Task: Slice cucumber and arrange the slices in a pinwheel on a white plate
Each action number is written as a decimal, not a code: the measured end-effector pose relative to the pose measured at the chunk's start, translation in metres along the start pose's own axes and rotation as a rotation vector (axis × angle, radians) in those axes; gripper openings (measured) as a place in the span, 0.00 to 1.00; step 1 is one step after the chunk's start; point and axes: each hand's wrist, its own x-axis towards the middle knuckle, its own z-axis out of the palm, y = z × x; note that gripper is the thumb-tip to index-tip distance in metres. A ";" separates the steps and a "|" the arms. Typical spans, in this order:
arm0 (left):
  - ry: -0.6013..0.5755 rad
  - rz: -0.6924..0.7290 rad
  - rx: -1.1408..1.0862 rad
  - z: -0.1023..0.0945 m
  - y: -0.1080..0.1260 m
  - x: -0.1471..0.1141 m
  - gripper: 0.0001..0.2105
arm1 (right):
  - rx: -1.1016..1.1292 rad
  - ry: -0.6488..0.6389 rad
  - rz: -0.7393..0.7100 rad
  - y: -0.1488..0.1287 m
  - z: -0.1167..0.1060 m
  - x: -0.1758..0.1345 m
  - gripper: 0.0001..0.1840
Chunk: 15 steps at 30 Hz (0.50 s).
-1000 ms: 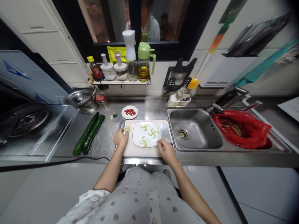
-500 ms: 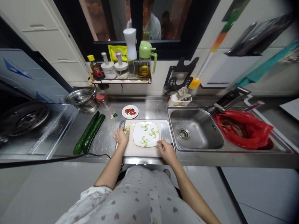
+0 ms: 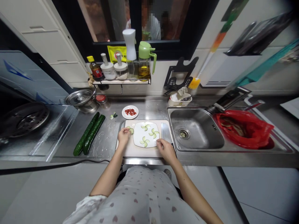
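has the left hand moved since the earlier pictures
Yes, slightly: judged against the cutting board, the left hand has shifted right, in from the board's left edge toward the white plate.

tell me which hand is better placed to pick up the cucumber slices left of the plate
Probably the left hand: its fingers are at those cucumber slices on the cutting board. The right hand is across the plate, at its near right corner.

Red bag (image 3: pixel 258 133) near black faucet (image 3: pixel 230 99)
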 end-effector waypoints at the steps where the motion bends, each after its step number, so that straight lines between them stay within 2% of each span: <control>1: -0.023 -0.018 -0.077 0.003 0.005 -0.003 0.13 | 0.018 -0.002 -0.007 -0.003 -0.001 0.003 0.14; 6: -0.174 -0.005 -0.215 0.017 0.032 -0.022 0.13 | 0.134 0.030 -0.091 -0.028 -0.009 0.022 0.12; 10: -0.255 -0.002 -0.206 0.022 0.049 -0.033 0.13 | 0.205 0.077 -0.143 -0.048 -0.012 0.040 0.09; 15: -0.318 0.015 -0.183 0.026 0.059 -0.042 0.12 | 0.247 0.069 -0.215 -0.061 -0.010 0.052 0.08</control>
